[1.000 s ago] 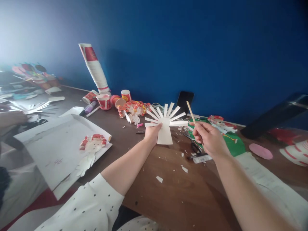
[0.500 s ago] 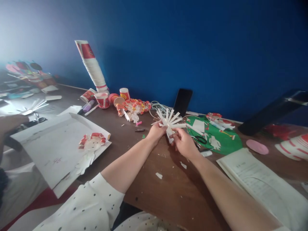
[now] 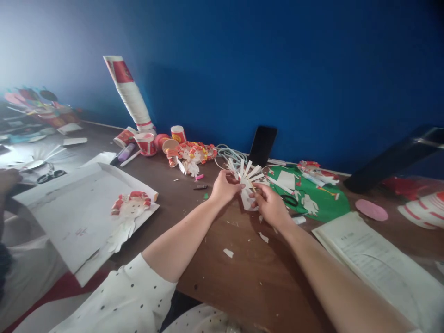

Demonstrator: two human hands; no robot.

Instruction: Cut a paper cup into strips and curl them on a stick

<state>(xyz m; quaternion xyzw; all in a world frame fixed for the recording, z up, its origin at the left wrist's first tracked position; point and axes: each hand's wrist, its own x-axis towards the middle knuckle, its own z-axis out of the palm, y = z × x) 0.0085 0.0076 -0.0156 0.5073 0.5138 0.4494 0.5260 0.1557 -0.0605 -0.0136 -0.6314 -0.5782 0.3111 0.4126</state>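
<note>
Over the brown table, my left hand [image 3: 225, 188] and my right hand [image 3: 271, 206] both pinch a white paper cup cut into strips [image 3: 247, 201]. Its strips fan out upward and away from me. My left thumb lies across their near side, with the fingers behind. At my right fingertips a thin tan piece, perhaps a stick, shows against the white paper; its ends are hard to make out. Just right of my right hand are black-handled scissors [image 3: 289, 200] on a green sheet [image 3: 329, 203] with white cut-outs.
A black phone [image 3: 263, 145] leans against the blue wall. Left of it stand red-and-white paper cups [image 3: 145, 144] and a tall leaning cup stack [image 3: 130, 97]. A white sheet [image 3: 83, 203] lies left, a notebook [image 3: 374, 259] right. Another person's hand [image 3: 9, 179] is at the far left.
My left hand has shifted its grip higher, with thumb and fingers now around the strips. The cup has turned slightly, and my right hand has moved a little right.
</note>
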